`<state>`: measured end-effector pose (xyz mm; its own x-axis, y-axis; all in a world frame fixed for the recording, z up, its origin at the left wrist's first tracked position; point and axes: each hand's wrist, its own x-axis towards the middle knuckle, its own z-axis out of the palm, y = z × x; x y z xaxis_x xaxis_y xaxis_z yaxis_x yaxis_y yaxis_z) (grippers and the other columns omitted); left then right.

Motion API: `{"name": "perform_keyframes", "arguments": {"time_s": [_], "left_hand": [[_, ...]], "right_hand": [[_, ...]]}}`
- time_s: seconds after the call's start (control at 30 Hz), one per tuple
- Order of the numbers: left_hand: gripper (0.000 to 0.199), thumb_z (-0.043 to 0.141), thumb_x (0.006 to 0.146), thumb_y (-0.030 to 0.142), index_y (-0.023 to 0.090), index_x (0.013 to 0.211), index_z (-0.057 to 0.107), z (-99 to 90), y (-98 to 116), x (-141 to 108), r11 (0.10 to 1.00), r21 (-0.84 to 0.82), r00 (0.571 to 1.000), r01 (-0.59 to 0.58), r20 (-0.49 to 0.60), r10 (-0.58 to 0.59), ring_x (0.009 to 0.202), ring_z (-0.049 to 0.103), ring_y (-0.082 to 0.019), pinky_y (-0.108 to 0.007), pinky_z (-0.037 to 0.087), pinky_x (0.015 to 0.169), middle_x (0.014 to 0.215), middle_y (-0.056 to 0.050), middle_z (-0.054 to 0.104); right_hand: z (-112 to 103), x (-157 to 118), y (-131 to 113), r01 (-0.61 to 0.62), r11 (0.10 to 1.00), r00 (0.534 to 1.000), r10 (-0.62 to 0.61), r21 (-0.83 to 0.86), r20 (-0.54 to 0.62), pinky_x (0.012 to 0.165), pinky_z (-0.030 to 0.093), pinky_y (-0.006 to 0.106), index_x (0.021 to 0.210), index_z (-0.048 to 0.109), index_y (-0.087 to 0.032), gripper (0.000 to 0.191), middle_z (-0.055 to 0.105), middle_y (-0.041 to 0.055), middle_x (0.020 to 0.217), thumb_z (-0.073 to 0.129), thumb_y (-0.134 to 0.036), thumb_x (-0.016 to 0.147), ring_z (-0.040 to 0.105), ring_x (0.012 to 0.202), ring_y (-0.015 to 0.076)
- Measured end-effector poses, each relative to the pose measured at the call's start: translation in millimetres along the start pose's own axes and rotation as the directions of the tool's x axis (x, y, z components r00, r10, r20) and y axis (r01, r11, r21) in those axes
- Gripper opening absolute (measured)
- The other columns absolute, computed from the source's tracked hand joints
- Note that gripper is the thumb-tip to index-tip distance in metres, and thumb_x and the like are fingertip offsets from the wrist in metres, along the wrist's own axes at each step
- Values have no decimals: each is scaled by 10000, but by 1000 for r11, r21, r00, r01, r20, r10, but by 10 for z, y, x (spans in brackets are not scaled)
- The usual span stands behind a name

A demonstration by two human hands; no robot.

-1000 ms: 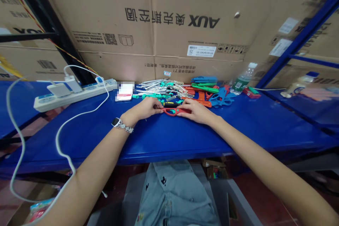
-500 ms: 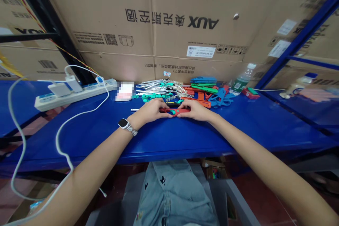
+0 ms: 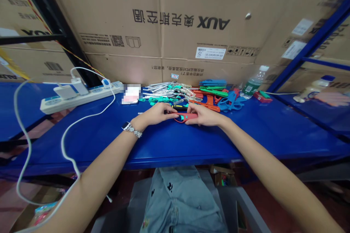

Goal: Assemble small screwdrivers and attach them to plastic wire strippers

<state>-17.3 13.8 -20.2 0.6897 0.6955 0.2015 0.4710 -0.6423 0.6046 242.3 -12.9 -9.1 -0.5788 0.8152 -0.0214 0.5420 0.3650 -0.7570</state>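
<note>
Between my two hands is a red lighter-shaped piece (image 3: 186, 117) with a teal trigger, held low over the blue table (image 3: 175, 142). My left hand (image 3: 162, 113) pinches its left end, where a thin metal rod pokes out behind the fingers. My right hand (image 3: 201, 115) grips the right end of the red piece. Just behind my fingers lies a black and yellow tool (image 3: 180, 107). Beyond it are piled metal rods (image 3: 161, 86), small teal parts (image 3: 161, 99), orange shells (image 3: 210, 102) and blue shells (image 3: 231, 101).
A white power strip (image 3: 79, 96) with chargers and a looping white cable is at the left. A green-labelled bottle (image 3: 253, 84) and a red box (image 3: 263, 97) stand at the right. Behind, a large cardboard box (image 3: 175, 43) rises. Another person's hand (image 3: 332, 98) shows at far right.
The red piece now shows more of its body and teal trigger, tilted slightly between my hands. My right hand has shifted a little right. The whole view has moved slightly.
</note>
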Motion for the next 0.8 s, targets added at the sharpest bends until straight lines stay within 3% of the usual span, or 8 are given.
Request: {"name": "perform_keyframes", "arguments": {"time_s": [0.1, 0.23, 0.4, 0.57, 0.8], "left_hand": [[253, 714, 911, 401, 207, 1052, 795, -28, 6, 1, 999, -47, 999, 12, -32, -13, 821, 649, -176, -320, 499, 797, 932, -55, 767], [182, 747, 896, 339, 195, 1004, 774, -78, 55, 0, 999, 43, 992, -27, -126, 32, 843, 641, -184, -329, 493, 806, 939, -55, 745], [161, 724, 935, 308, 189, 1036, 766, -136, 161, -15, 960, 259, 973, -104, -172, 152, 882, 628, -212, -351, 485, 819, 948, -75, 692], [162, 723, 942, 301, 177, 1037, 763, -155, 206, -19, 938, 322, 967, -130, -168, 192, 886, 618, -224, -363, 475, 817, 929, -79, 676], [160, 724, 943, 308, 190, 1044, 760, -168, 205, -32, 925, 355, 969, -133, -150, 197, 910, 620, -222, -359, 470, 830, 942, -71, 683]], "right_hand": [[43, -21, 6, 82, 990, 988, -96, -115, -120, 570, 406, 279, 901, 498, -235, 323, 615, -26, 783, 793, -333, 813, 567, 632, 154], [104, -34, -32, 59, 940, 969, -135, -336, -206, 623, 354, 278, 891, 540, -223, 247, 623, -12, 791, 768, -312, 856, 552, 691, 170], [133, -51, -90, 84, 884, 958, -199, -460, -207, 629, 306, 280, 920, 661, -202, 249, 656, 13, 760, 633, -437, 997, 530, 649, 159], [78, -58, -57, 100, 885, 947, -224, -455, -228, 631, 314, 280, 917, 749, -208, 296, 654, 2, 697, 672, -487, 977, 513, 615, 148], [55, -110, -50, 102, 852, 951, -235, -513, -201, 612, 254, 290, 734, 642, -194, 421, 517, -20, 586, 611, -506, 1016, 427, 552, 132]]}}
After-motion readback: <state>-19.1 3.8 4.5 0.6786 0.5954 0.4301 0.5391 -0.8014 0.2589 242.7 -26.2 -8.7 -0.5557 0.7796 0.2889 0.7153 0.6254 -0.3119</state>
